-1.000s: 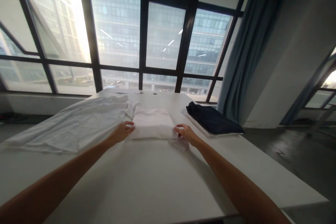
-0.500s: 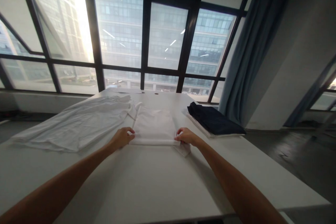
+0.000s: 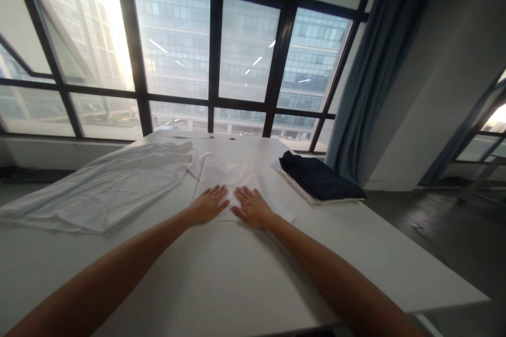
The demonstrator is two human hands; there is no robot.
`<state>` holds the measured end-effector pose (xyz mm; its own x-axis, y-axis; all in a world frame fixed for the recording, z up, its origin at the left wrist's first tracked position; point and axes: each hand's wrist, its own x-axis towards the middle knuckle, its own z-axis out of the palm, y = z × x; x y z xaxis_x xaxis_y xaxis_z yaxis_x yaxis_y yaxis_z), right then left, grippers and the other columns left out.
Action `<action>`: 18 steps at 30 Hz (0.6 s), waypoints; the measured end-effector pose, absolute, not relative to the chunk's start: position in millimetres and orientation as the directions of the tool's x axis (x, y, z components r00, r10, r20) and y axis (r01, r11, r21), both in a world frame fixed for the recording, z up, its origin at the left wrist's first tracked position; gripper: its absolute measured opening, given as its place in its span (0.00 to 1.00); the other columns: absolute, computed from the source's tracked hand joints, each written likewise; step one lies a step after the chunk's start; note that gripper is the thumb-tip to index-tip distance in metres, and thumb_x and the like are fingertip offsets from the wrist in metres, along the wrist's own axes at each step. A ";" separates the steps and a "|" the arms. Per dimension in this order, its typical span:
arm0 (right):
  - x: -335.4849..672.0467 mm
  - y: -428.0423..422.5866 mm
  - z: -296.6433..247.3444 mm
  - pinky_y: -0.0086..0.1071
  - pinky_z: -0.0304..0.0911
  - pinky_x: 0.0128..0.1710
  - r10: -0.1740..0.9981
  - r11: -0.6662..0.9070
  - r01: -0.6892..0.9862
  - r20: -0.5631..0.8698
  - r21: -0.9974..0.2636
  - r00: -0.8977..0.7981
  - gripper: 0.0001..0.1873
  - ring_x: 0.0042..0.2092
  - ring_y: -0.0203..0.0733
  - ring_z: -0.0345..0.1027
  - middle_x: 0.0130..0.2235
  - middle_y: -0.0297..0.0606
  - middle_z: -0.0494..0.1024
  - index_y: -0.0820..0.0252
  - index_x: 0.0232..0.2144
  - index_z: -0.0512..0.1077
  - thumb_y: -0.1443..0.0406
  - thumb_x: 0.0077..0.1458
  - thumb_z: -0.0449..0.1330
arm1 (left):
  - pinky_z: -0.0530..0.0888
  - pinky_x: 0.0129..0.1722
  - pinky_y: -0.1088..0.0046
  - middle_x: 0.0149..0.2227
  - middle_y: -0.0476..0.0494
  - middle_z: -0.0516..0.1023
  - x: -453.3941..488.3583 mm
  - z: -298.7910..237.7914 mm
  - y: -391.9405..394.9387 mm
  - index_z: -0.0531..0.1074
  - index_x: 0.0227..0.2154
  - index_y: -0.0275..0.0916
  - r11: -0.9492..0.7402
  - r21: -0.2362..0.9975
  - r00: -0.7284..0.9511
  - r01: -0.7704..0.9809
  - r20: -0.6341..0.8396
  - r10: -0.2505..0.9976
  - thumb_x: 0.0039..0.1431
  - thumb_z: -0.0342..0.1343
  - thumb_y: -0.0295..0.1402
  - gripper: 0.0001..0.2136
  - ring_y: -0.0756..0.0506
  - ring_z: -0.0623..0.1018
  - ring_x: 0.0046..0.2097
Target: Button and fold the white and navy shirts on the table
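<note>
A folded white garment [image 3: 227, 171] lies flat on the white table [image 3: 197, 284] in front of me; its exact kind I cannot make out. My left hand [image 3: 210, 202] rests palm down on its near left part, fingers spread. Beside it my right hand [image 3: 250, 206] presses flat on the near right part, fingers also apart. The two thumbs point toward each other with a small gap between them. Both hands cover some of the garment's near portion.
Another white garment [image 3: 114, 184] is spread out, wrinkled, on the table's left side. At the right lies a folded dark navy garment [image 3: 322, 176] on top of folded white cloth [image 3: 300, 189]. Windows [image 3: 174, 37] and a blue curtain [image 3: 363, 89] stand beyond the table.
Both hands have let go of the white garment's near corners. They have moved inward and now lie flat and open on top of it.
</note>
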<state>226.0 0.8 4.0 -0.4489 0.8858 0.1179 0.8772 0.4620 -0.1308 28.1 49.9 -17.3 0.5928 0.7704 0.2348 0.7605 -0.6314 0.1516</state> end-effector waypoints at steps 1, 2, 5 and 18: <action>228.2 2.0 1.1 0.48 0.29 0.65 0.893 0.450 0.881 0.072 -0.146 -0.444 0.37 0.69 0.50 0.34 0.69 0.44 0.46 0.62 0.67 0.48 0.47 0.64 0.38 | 0.51 0.64 0.58 0.67 0.38 0.54 26.8 -24.1 51.9 0.58 0.63 0.37 -0.621 0.163 0.587 0.766 0.215 0.780 0.66 0.37 0.45 0.27 0.40 0.52 0.68; 231.7 2.9 -0.8 0.48 0.29 0.65 0.896 0.444 0.882 0.047 -0.158 -0.442 0.38 0.69 0.50 0.33 0.69 0.44 0.44 0.61 0.68 0.46 0.46 0.63 0.38 | 0.51 0.65 0.59 0.67 0.38 0.53 25.1 -29.7 52.7 0.57 0.64 0.37 -0.614 0.175 0.581 0.770 0.208 0.787 0.67 0.37 0.46 0.28 0.40 0.52 0.68; 246.1 4.4 -1.3 0.47 0.27 0.66 0.888 0.456 0.871 0.023 -0.183 -0.460 0.41 0.70 0.49 0.31 0.69 0.42 0.42 0.59 0.68 0.45 0.43 0.62 0.37 | 0.50 0.65 0.59 0.67 0.38 0.51 20.9 -38.7 50.7 0.56 0.64 0.37 -0.599 0.217 0.563 0.771 0.207 0.800 0.65 0.37 0.49 0.30 0.39 0.50 0.68; 236.1 105.6 28.7 0.44 0.36 0.65 0.946 0.305 0.941 0.160 -0.146 -0.281 0.35 0.68 0.47 0.41 0.67 0.47 0.51 0.65 0.65 0.54 0.49 0.65 0.40 | 0.50 0.65 0.56 0.68 0.31 0.48 13.1 3.8 141.6 0.55 0.64 0.28 -0.451 0.156 0.417 0.879 0.211 0.884 0.65 0.37 0.45 0.31 0.37 0.47 0.69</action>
<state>236.1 105.6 28.7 -0.2814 0.9462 0.1598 0.9413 0.3045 -0.1456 13.1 141.6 3.8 0.4165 0.8843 0.2110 0.8787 -0.4511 0.1561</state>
